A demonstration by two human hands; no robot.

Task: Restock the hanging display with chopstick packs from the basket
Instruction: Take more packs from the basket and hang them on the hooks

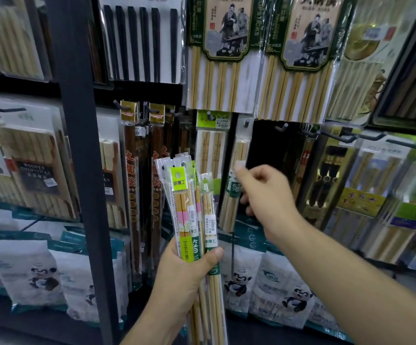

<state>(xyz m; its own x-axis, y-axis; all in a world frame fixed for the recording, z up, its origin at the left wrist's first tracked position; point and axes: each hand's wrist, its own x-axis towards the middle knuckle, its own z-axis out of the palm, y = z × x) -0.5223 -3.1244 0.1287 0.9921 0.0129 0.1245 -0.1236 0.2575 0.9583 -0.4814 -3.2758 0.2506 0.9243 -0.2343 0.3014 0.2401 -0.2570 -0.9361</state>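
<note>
Restocking is at the hanging step: the left hand [189, 267] grips a bundle of chopstick packs [185, 210] upright, near the display. The right hand [266, 192], fingers curled, is at a hanging pack [234, 192] below its hook [246, 123]; whether it pinches the pack I cannot tell. Next, I judge, a pack's hole must be aligned with a hook.

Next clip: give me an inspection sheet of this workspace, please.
Surface: hanging display rack, hooks mostly loaded; one hook looks bare.
Job's things: bundle of chopstick packs, held up; basket not in view.
Clutter: nothing seen.
Hands: left hand grips the bundle; right hand, fingers curled, at a hanging pack; grip unclear.
Cables: nothing seen.
Surroundings: panda-print bags below, large bamboo packs above.
</note>
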